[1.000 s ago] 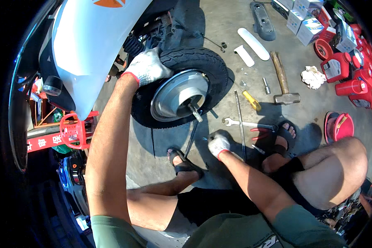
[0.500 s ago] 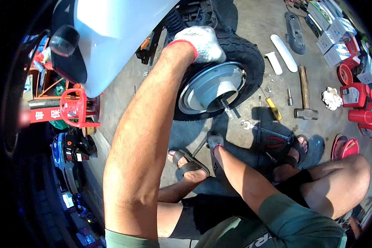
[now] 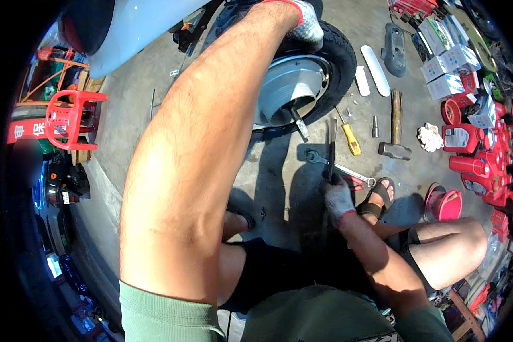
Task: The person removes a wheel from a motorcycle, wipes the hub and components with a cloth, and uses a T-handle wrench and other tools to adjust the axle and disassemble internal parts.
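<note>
My gloved left hand grips the upper part of the black tire on a silver hub; my forearm hides the wheel's left side. A metal axle sticks out of the hub. My gloved right hand is closed on a long metal bar angled upward beside the wheel. Around it on the concrete are a combination wrench, red pliers, a yellow screwdriver, a socket and a sledgehammer.
A white vehicle body overhangs at top left. A red plastic chair stands left. Red jugs, stacked boxes, a crumpled rag and a pink round container lie right, with white trim pieces above.
My left hand has moved up and right along the tire's top. My right hand has moved right and taken hold of the long metal bar, which is now raised.
</note>
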The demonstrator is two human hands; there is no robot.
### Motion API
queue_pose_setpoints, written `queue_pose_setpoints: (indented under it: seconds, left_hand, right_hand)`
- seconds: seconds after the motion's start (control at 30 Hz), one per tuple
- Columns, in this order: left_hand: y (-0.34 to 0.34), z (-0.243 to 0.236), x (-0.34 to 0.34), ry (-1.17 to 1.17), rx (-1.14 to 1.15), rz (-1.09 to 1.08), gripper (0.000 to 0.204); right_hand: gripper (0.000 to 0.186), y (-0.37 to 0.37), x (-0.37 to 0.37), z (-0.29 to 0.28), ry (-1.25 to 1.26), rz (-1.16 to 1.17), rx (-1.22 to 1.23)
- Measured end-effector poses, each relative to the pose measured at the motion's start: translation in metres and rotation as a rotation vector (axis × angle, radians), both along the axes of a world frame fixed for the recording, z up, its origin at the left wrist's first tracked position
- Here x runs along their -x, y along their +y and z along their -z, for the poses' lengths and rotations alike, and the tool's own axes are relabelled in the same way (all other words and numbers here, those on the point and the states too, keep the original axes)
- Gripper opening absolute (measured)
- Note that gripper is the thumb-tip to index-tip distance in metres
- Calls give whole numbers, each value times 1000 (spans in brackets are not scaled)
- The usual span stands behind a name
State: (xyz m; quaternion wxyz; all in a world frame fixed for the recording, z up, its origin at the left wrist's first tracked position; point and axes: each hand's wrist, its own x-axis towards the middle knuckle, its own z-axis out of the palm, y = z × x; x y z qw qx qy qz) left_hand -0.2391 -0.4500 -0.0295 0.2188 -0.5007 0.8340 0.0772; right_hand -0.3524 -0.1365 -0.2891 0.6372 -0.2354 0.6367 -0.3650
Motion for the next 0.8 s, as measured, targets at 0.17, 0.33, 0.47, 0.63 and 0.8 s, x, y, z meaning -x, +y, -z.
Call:
queue_pose_setpoints:
  seconds: [0.17, 0.33, 0.47, 0.63, 0.8]
  left_hand:
    - [3, -3, 6, 69, -71, -76, 51]
    - [5, -5, 13, 95, -61, -91, 46]
    - [6, 0, 19, 114, -109, -108, 41]
    - [6, 1, 24, 100, -182, -173, 39]
    - [8, -2, 21, 83, -220, -170, 40]
  right_hand:
    - [39, -1, 75, -70, 608, -791, 176]
    - [29, -36, 88, -115, 1007, -1170, 269]
    - [19, -62, 71, -114, 1190, -1186, 456]
    - [33, -93, 53, -109, 1367, -1239, 537]
    - [19, -106, 45, -119, 1371, -1239, 556]
